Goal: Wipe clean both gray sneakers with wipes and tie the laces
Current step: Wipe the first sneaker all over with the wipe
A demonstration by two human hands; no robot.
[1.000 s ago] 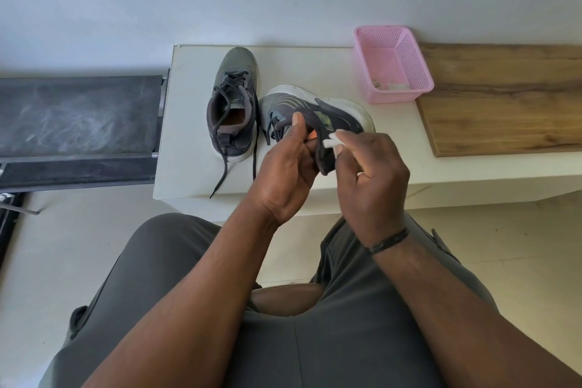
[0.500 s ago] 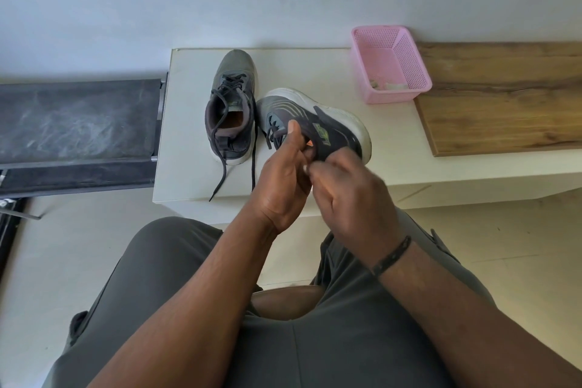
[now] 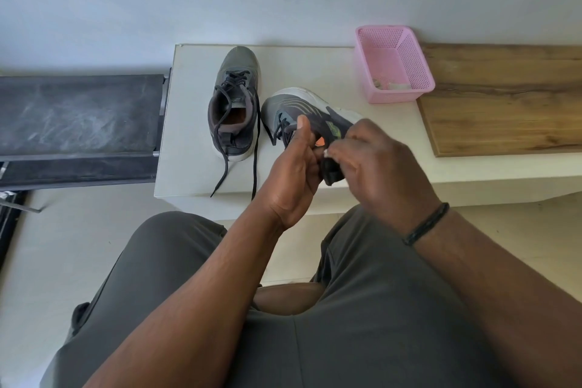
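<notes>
Two gray sneakers are on the white table (image 3: pixel 195 123). The left sneaker (image 3: pixel 234 104) stands upright with its dark laces untied and trailing over the table's front edge. The right sneaker (image 3: pixel 302 110) lies tipped on its side, white sole turned away from me. My left hand (image 3: pixel 293 173) grips this sneaker at its opening, thumb up along the laces. My right hand (image 3: pixel 374 164) presses curled fingers against the heel collar; a small white bit of wipe (image 3: pixel 326 153) shows at its fingertips.
A pink plastic basket (image 3: pixel 406 91) with a crumpled wipe inside stands at the back right of the table. A wooden board (image 3: pixel 504 98) lies to its right. A dark bench (image 3: pixel 78 116) sits left of the table. My gray-trousered legs fill the foreground.
My right hand, with the wipe, has come down from the sneaker's side to its heel collar. The left hand kept its grip on the sneaker.
</notes>
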